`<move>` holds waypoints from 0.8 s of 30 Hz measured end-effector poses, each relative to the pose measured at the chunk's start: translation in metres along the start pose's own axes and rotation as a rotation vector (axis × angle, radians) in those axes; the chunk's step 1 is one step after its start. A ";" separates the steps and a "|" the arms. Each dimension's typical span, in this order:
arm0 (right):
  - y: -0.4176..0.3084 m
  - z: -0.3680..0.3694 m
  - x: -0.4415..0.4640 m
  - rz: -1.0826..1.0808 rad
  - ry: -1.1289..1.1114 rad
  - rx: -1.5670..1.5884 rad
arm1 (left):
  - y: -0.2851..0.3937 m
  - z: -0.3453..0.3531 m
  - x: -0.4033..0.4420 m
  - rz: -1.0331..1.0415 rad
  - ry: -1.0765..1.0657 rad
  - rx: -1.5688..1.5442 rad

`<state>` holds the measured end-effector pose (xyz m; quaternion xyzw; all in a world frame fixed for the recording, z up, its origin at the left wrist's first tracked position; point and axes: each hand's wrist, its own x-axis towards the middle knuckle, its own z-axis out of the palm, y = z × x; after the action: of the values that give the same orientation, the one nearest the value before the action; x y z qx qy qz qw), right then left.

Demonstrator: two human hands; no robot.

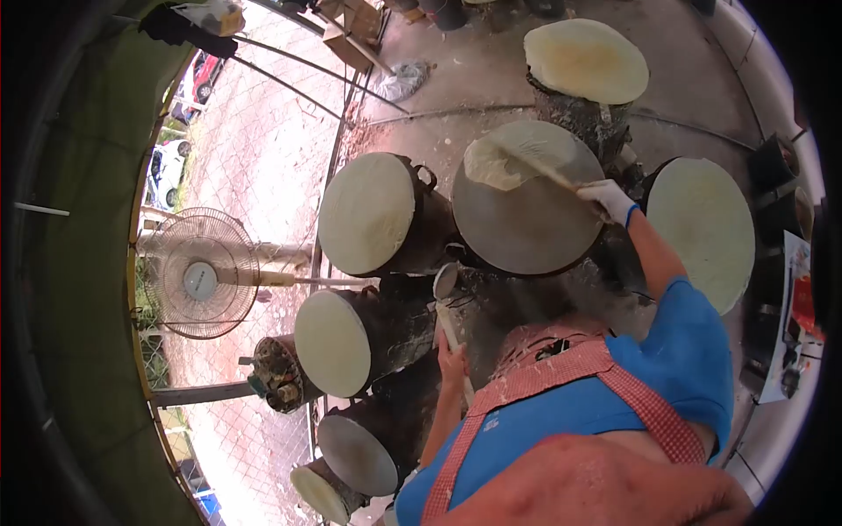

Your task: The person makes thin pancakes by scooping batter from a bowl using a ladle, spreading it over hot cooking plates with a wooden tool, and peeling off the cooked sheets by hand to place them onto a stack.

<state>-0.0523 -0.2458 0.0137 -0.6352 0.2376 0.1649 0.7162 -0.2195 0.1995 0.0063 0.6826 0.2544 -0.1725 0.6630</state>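
Observation:
My right hand, in a white glove, grips a long wooden stick. The stick's far part lies across pale batter at the back of a large round griddle; the front of that griddle is bare. Lower down, in front of the griddle, my bare left hand is closed around the pale handle of a ladle. The ladle's bowl points up, near the griddle's front left edge. What the bowl holds is hard to make out.
Round griddles with pale sheets stand at left, lower left, right and back. A greyish griddle sits near the bottom. Further left are a standing fan, a wire fence and a drum of wood.

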 end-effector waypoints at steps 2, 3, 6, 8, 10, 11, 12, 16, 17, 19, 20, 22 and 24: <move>0.026 0.010 0.001 0.092 -0.111 0.043 | -0.009 0.002 0.001 -0.040 0.003 -0.022; 0.011 0.013 -0.029 0.109 -0.179 0.026 | -0.010 0.002 -0.007 -0.049 -0.003 -0.194; 0.005 -0.017 -0.029 0.111 -0.200 -0.114 | -0.028 -0.007 -0.022 0.005 -0.006 -0.123; 0.015 -0.040 0.029 0.117 -0.075 -0.060 | -0.036 -0.012 -0.029 -0.017 0.006 -0.153; -0.031 -0.013 0.019 0.008 -0.074 -0.015 | -0.023 0.001 -0.043 -0.149 0.128 -0.217; -0.019 -0.010 0.029 0.020 -0.145 -0.051 | -0.029 0.001 -0.043 -0.158 0.140 -0.213; 0.001 -0.003 0.043 0.028 -0.219 -0.084 | -0.037 -0.003 -0.039 -0.172 0.121 -0.271; 0.016 -0.018 -0.001 0.161 -0.383 -0.076 | -0.033 0.003 -0.049 -0.210 0.158 -0.271; 0.007 -0.023 0.002 0.063 -0.339 -0.104 | -0.036 0.005 -0.050 -0.202 0.163 -0.285; -0.014 -0.028 0.014 0.035 -0.281 -0.151 | -0.043 0.002 -0.061 -0.183 0.152 -0.239; -0.037 -0.024 0.026 0.100 -0.265 -0.171 | -0.043 0.002 -0.063 -0.183 0.156 -0.233; -0.043 -0.011 0.054 0.031 -0.143 -0.072 | -0.047 0.005 -0.072 -0.184 0.187 -0.241; -0.055 0.013 0.045 0.045 -0.279 -0.314 | -0.057 0.002 -0.073 -0.226 0.194 -0.280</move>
<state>0.0167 -0.2433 0.0353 -0.7045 0.1218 0.3020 0.6305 -0.3113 0.1883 0.0012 0.5643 0.4134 -0.1424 0.7002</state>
